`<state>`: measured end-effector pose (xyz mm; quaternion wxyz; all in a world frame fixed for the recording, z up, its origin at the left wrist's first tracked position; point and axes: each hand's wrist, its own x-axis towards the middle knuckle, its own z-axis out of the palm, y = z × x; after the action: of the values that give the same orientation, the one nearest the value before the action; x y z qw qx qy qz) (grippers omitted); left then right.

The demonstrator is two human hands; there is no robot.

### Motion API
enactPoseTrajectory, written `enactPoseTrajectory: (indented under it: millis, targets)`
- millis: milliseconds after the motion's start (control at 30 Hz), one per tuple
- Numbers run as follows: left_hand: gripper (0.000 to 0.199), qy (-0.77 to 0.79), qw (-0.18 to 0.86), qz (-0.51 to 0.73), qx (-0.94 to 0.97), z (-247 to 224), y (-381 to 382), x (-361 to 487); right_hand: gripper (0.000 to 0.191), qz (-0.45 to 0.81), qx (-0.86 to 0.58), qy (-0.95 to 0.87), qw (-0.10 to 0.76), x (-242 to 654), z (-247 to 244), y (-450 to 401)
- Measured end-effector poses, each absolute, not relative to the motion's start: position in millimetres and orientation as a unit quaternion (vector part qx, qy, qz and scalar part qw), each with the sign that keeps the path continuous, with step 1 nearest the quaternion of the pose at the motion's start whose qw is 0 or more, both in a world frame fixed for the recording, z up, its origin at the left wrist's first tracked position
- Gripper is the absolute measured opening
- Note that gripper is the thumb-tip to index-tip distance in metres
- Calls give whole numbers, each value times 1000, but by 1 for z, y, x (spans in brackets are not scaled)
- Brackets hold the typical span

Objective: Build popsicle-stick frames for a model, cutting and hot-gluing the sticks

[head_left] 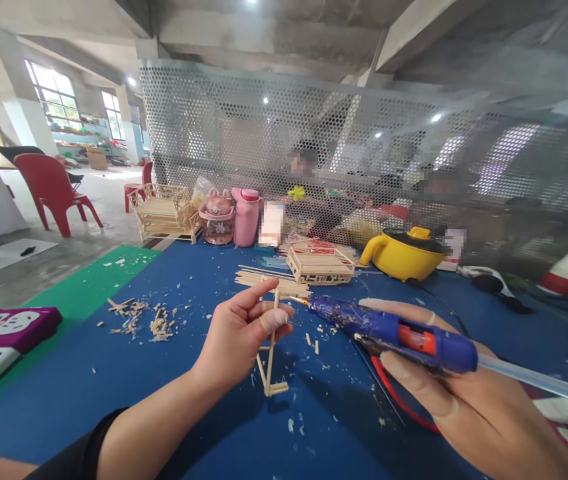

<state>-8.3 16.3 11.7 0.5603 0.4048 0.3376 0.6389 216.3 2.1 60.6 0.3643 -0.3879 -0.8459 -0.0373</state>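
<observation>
My left hand [244,330] pinches a small frame of thin wooden sticks [271,363] between thumb and fingers, above the blue table. In my right hand [479,407] is a blue hot glue gun [389,333], with a clear glue stick [539,380] running out of its back end. The gun's metal tip points left and sits close to the upper part of the frame; whether it touches cannot be made out. White covers show on some fingertips of both hands. Part of the frame is hidden behind my left fingers.
Loose sticks [259,279] and a small stick structure [321,265] lie ahead. A larger stick structure [167,212], a pink bottle [247,219] and a yellow electric pot [404,255] stand at the back, before a perforated metal screen [244,127]. Stick scraps [161,323] lie left.
</observation>
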Motion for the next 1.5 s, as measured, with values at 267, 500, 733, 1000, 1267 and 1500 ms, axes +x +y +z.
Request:
enactPoseTrajectory:
  millis: [267,500,733,1000,1267,1500]
  targets:
    - [59,329,571,637,400,12,16,-6,29,-43,-375,-856,354,212,63,4]
    - [57,328,565,639,406,11,15,-7,27,-37,-374,-858,350,213,63,6]
    - [59,324,576,637,397,12,15,-7,26,-50,-366,-867,334,215,61,8]
    - [60,319,577,636,402,11,16,-7,27,-46,-370,-863,341,215,61,9]
    - [56,322,568,629,421,8,16,-8,27,-41,-394,-858,327,215,60,5]
    - [56,321,573,626,420,8,15,-9,26,-50,-410,-854,317,214,62,3]
